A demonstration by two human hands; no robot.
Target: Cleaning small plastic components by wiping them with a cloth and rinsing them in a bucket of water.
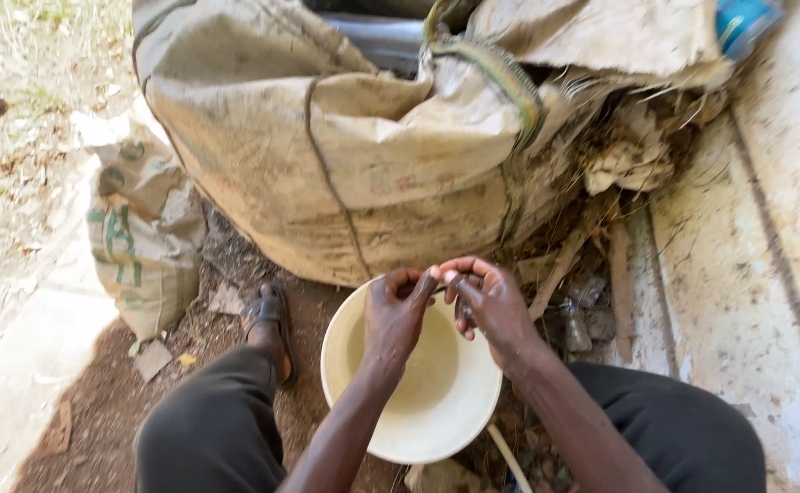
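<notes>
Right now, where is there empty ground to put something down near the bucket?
Bare brown soil lies left of the cream bucket, between the sandalled foot and the small printed sack. The pale concrete strip at right is open too. It is crowded right of the bucket, where sticks and litter pile against the big sack. Both hands fill the space over the bucket.

Bare forearms, no sleeves; dark trousers (217,429); dark strapped sandal (268,315) on left foot.

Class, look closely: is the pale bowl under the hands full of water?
No: the pale bowl shows a bare, dry inside beneath both hands.
</notes>
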